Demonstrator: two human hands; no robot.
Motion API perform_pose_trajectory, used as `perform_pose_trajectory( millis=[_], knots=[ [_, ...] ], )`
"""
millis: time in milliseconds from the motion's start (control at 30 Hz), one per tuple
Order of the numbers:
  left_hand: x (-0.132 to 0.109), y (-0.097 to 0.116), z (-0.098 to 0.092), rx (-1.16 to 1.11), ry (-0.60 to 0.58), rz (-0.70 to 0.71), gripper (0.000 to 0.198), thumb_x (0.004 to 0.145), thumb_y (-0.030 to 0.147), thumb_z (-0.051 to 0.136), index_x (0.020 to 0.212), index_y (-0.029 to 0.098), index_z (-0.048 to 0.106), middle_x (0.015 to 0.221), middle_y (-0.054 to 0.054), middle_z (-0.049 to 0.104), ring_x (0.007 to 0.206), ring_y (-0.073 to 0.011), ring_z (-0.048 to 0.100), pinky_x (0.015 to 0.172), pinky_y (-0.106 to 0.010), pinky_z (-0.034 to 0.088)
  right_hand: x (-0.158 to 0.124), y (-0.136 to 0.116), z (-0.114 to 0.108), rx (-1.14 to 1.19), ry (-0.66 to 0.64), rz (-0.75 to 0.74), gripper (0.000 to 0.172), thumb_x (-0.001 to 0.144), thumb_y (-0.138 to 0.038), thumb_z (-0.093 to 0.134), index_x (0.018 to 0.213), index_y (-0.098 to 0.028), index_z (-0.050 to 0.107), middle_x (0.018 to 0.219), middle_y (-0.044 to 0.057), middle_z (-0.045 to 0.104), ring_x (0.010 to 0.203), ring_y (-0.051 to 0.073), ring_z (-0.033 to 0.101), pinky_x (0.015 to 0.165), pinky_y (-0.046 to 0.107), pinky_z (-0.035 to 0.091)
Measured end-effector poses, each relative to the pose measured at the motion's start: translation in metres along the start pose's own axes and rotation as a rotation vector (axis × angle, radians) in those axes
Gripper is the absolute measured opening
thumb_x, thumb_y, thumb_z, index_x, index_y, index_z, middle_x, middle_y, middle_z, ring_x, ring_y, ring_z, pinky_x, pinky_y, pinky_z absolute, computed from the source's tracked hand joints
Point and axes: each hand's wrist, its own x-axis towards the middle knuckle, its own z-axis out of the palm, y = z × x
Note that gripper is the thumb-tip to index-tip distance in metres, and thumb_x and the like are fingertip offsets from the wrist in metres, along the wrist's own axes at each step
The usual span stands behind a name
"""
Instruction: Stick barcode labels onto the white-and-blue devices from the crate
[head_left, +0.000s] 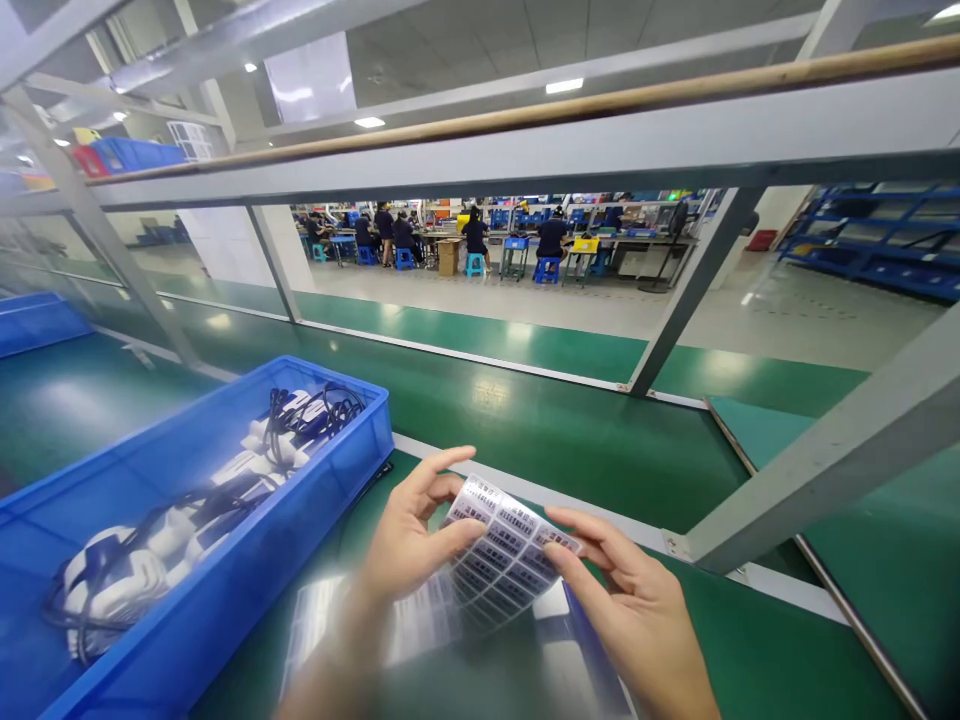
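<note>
Slvr lbl sht [504,548], printed, curved

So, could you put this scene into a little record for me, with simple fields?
Left hand: holds the label sheet near its left edge, thumb on the printed face
Right hand: pinches the sheet's right edge
Label sheet: silvery, curved, rows of dark-printed labels
Blue bin: left of the hands, on a green worktop
Bin contents: white and dark-blue items, black cables
Background: several people, some on blue stools
</note>
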Motion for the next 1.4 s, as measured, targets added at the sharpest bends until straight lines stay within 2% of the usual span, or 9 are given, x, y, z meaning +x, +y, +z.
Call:
perform_pose_trajectory(
  millis=[67,167,233,333,467,667,867,1200,1400],
  knots=[
    [-0.001,0.001,0.0,0.076,0.004,0.012,0.06,0.079,0.026,0.073,0.134,0.029,0.049,0.088,0.001,0.069,0.076,-0.0097,0.06,0.071,-0.017,0.045,0.001,-0.001,0.0,-0.019,-0.015,-0.016,0.016,0.09,-0.039,0.064,0.1,-0.029,0.07,0.081,-0.003,0.07,0.068,0.014,0.065,0.06,0.015,0.05],
    [-0.002,0.005,0.002,0.243,-0.035,-0.009,0.038,0.08,0.025,0.072,0.116,0.027,0.065,0.09,0.001,0.07,0.073,-0.0089,0.06,0.067,-0.016,0.046,0.003,0.001,0.001,-0.053,-0.055,-0.04,0.013,0.09,-0.037,0.064,0.099,-0.031,0.07,0.087,-0.004,0.07,0.07,0.014,0.066,0.059,0.015,0.05],
    [-0.001,0.007,0.002,0.31,-0.062,-0.023,0.028,0.08,0.025,0.071,0.108,0.025,0.069,0.092,0.0,0.071,0.075,-0.0098,0.062,0.068,-0.016,0.047,0.004,0.003,0.001,-0.079,-0.069,-0.077,0.012,0.091,-0.035,0.064,0.1,-0.032,0.07,0.088,-0.005,0.07,0.071,0.013,0.066,0.061,0.015,0.05],
    [0.001,0.012,0.003,0.35,-0.082,0.019,0.024,0.081,0.023,0.07,0.105,0.023,0.069,0.099,-0.002,0.07,0.089,-0.0138,0.064,0.08,-0.021,0.049,0.004,0.005,0.002,-0.114,-0.07,-0.148,0.012,0.093,-0.032,0.062,0.104,-0.034,0.068,0.087,-0.007,0.069,0.071,0.012,0.065,0.064,0.014,0.048],
    [-0.001,0.019,0.002,0.507,-0.097,0.159,0.024,0.078,0.022,0.073,0.102,0.021,0.069,0.125,-0.006,0.059,0.117,-0.0207,0.053,0.1,-0.03,0.042,0.004,0.004,0.002,-0.162,-0.102,-0.236,0.015,0.094,-0.029,0.061,0.107,-0.036,0.066,0.09,-0.009,0.069,0.073,0.011,0.065,0.067,0.015,0.048],
    [-0.002,0.026,0.007,0.561,-0.236,0.236,0.014,0.087,0.02,0.062,0.099,0.015,0.068,0.085,-0.004,0.068,0.082,-0.0151,0.058,0.084,-0.031,0.043,0.003,0.002,0.004,-0.194,-0.151,-0.342,0.015,0.095,-0.025,0.061,0.107,-0.033,0.064,0.092,-0.008,0.068,0.074,0.011,0.064,0.07,0.016,0.05],
    [-0.002,0.03,0.01,0.579,-0.227,0.268,0.01,0.088,0.016,0.057,0.086,0.014,0.067,0.078,-0.004,0.066,0.077,-0.0143,0.056,0.079,-0.03,0.041,0.001,0.001,0.003,-0.218,-0.137,-0.357,0.014,0.095,-0.024,0.061,0.106,-0.032,0.063,0.093,-0.006,0.068,0.079,0.015,0.065,0.071,0.021,0.051],
    [-0.006,0.026,0.009,0.663,-0.256,0.266,0.013,0.089,0.018,0.055,0.085,0.017,0.068,0.081,-0.004,0.068,0.082,-0.0171,0.055,0.084,-0.033,0.042,0.003,0.001,0.005,-0.221,-0.204,-0.434,0.018,0.096,-0.016,0.057,0.106,-0.029,0.061,0.097,-0.002,0.066,0.085,0.017,0.063,0.077,0.025,0.05],
    [-0.005,0.026,0.011,0.635,-0.234,0.211,0.012,0.086,0.018,0.057,0.079,0.016,0.067,0.075,-0.003,0.066,0.078,-0.0162,0.055,0.081,-0.033,0.042,0.003,0.006,0.006,-0.255,-0.224,-0.477,0.017,0.096,-0.011,0.054,0.106,-0.025,0.058,0.101,0.003,0.064,0.089,0.019,0.061,0.077,0.028,0.05]
  ],
)
